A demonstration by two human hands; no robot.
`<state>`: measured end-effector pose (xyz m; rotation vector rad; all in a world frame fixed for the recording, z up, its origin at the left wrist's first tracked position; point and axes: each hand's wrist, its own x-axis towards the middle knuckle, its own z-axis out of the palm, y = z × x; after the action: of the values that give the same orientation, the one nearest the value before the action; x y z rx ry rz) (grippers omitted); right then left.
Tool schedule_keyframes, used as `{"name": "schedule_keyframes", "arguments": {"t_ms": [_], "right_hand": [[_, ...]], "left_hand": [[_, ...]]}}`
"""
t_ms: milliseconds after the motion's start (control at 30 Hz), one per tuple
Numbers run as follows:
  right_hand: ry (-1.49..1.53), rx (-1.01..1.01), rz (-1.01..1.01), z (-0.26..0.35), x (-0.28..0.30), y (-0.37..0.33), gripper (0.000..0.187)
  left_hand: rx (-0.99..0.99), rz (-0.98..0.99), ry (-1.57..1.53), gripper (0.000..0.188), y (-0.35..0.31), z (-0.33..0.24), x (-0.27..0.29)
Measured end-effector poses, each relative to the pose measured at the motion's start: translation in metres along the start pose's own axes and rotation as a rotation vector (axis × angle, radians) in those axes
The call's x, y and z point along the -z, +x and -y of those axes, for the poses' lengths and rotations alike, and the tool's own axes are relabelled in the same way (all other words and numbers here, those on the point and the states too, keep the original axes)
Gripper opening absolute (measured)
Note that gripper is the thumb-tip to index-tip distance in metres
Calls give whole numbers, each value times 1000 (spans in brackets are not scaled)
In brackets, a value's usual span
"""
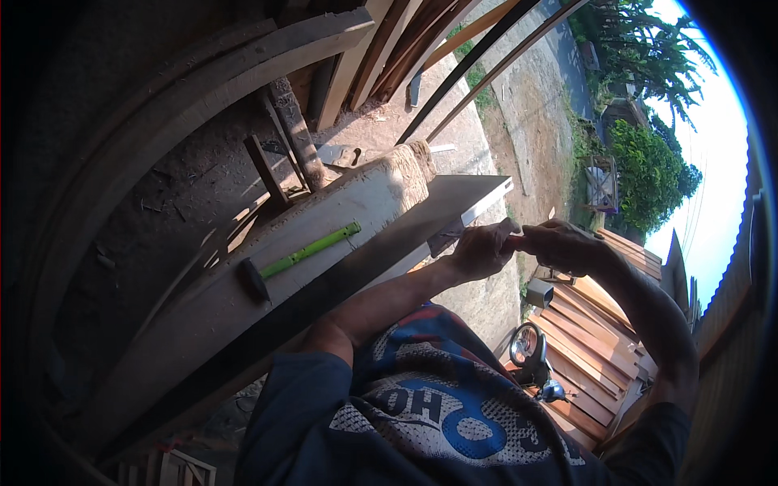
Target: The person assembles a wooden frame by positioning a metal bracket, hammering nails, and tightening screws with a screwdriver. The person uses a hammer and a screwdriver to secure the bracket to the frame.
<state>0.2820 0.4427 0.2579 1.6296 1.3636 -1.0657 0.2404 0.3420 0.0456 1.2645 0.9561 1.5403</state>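
My left hand (484, 252) and my right hand (559, 246) meet just past the far end of a long dark plank (454, 194). Both are closed, with fingers curled toward each other. A bit of red shows between them, but I cannot make out what they grip. The plank's pale end face catches the sunlight beside my left hand. It lies along a thick, worn wooden bench beam (369, 190). On that beam rests a hammer (312, 249) with a bright green handle and dark head, apart from both hands.
A big curved timber (243, 77) arches across the left. Several boards (369, 57) lean at the back over a shavings-strewn floor. A hand saw (340, 155) lies behind the beam. To the right are stacked planks (596, 332) and a parked motorbike (535, 356).
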Motion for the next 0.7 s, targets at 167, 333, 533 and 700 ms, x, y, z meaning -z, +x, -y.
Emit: {"name": "schedule_keyframes", "arguments": {"t_ms": [167, 333, 533, 700], "right_hand": [[-780, 532, -391, 2, -38, -20, 29], [-1562, 797, -458, -18, -38, -10, 31], [235, -210, 125, -9, -1, -1, 47], [-1262, 967, -600, 5, -40, -17, 39]], "left_hand": [[-49, 104, 32, 26, -3, 16, 0], [46, 142, 56, 30, -6, 4, 4], [63, 230, 85, 30, -4, 9, -7], [-50, 219, 55, 41, -2, 27, -2]]}}
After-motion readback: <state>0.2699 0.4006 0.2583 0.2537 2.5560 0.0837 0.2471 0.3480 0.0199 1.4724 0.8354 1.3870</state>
